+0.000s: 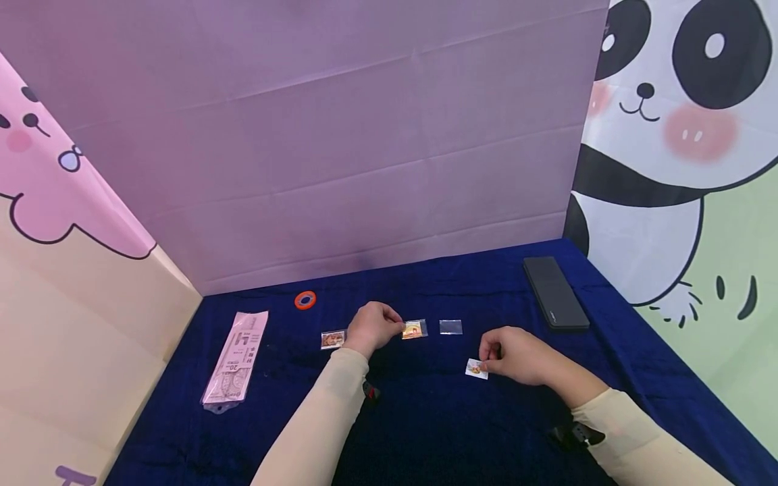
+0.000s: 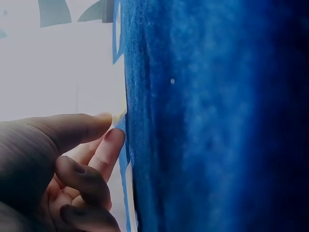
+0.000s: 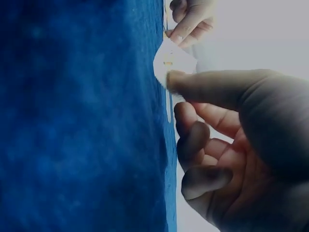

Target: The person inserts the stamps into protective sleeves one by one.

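Note:
My left hand has its thumb and index fingertip together at the left edge of a small yellow picture card in a clear sleeve, pinching that edge. My right hand pinches a small white picture card between thumb and fingers, just above the cloth. The white card shows pale and washed out in the right wrist view. Between the hands lies a clear small sleeve. Another sleeved card, brownish, lies left of my left hand, its right end partly hidden by it.
A pink package lies at the left on the dark blue cloth. An orange ring-shaped roll of tape is toward the back. At the back right sits a long dark grey case. Fabric walls stand behind and at both sides.

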{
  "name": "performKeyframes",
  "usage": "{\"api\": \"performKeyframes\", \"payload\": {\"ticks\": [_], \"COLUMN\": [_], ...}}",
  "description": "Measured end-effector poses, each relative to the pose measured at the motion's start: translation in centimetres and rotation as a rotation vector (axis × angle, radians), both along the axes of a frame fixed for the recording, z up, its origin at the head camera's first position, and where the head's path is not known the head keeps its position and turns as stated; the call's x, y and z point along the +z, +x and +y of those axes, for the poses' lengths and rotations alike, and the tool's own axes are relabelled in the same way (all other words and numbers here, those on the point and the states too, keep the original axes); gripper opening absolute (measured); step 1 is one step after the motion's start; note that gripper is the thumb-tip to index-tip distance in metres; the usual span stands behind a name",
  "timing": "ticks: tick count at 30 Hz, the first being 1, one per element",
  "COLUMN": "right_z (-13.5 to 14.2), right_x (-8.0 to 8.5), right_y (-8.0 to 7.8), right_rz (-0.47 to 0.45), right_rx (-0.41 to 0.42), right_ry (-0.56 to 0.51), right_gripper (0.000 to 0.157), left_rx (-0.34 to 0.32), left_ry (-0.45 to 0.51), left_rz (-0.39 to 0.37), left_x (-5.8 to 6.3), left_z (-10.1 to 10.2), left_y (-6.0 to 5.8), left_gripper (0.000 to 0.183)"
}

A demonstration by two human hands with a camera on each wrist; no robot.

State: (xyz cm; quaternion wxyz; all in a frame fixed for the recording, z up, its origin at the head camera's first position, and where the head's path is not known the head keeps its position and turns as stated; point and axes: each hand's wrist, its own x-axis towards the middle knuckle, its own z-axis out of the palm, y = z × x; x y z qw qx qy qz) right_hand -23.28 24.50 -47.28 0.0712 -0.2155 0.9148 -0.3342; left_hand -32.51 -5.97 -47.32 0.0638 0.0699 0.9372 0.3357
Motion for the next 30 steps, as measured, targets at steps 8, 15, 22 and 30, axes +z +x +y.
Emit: {"api": "performKeyframes", "payload": {"ticks": [8, 15, 22, 30], "right_z": [1.5, 2.9, 4.1, 5.1], "right_x": [0.1, 0.1, 0.5, 0.9], "right_y": [-0.3, -0.8, -1.1, -1.3], "right_rz": [-0.032, 0.013, 0.053, 0.092], "right_rx": [-0.034, -0.158, -0.351, -0.477], "right_ry": [-0.080, -0.186, -0.289, -0.354], "right_gripper": [0.011, 0.005, 0.015, 0.024], "left_rx": [-0.006, -0.166, -0.232, -0.260], "left_ry": [-0.026, -0.027, -0.045, -0.110], "left_rz": [0.019, 0.086, 0.115, 0.132], "left_x": [0.2, 0.4, 1.1, 1.2], "left_z": [0.5, 1.9, 4.0, 6.3], "left_y": [0.1, 0.3, 0.4, 0.9], "left_gripper": [0.014, 0.025, 0.028, 0.022]}}
